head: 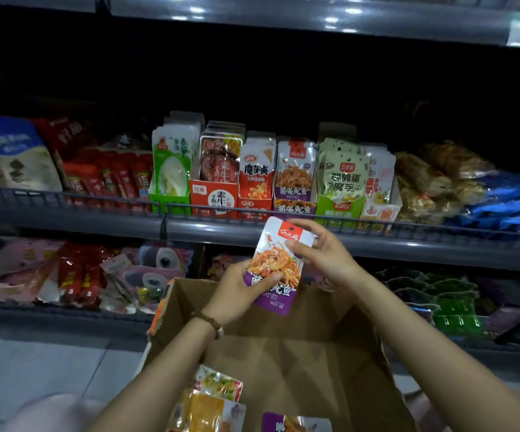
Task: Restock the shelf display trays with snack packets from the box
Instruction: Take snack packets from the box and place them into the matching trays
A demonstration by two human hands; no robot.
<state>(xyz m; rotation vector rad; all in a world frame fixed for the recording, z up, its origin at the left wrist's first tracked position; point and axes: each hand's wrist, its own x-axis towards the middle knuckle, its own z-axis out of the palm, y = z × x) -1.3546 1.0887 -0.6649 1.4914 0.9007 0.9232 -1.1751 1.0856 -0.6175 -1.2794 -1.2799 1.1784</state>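
Observation:
I hold a purple and white snack packet upright above the open cardboard box. My left hand grips the packet's lower edge. My right hand pinches its top right corner. Straight behind it on the middle shelf stands a purple display tray with matching packets. In the box bottom lie yellow packets and another purple one.
Green, red, orange-red and light green display trays flank the purple one. A grey shelf rail runs across in front of them. The lower shelf holds mixed snack bags. Grey floor is at lower left.

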